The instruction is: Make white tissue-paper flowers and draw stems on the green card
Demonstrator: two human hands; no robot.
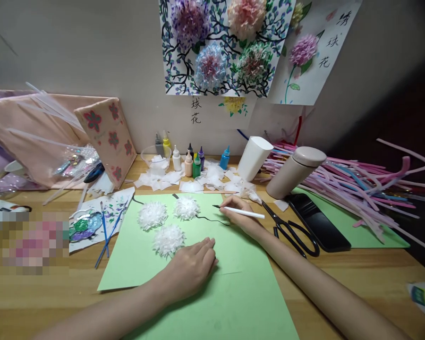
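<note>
In my right hand (241, 218) is a white brush pen (250, 213), its dark tip pointing left just above the green paper (233, 293). My left hand (194, 264) rests on the same paper with its fingers curled together; a small dark bit shows at the fingertips, too hidden to name. Three fluffy white paper flowers (169, 240) sit on the sheet's left part, one close by my left knuckles. A thin black wavy line (212, 219) runs from the upper right flower toward my right hand. Short black strokes also mark the sheet's upper edge.
Black scissors (293, 231) and a phone (318, 222) lie on the right, near a tilted-looking tumbler (295, 172) and pipe cleaners (361, 179). Behind stand paint bottles (196, 165) among white paper scraps (163, 179). Blue paintbrushes (108, 233) and a paint palette (85, 225) lie left.
</note>
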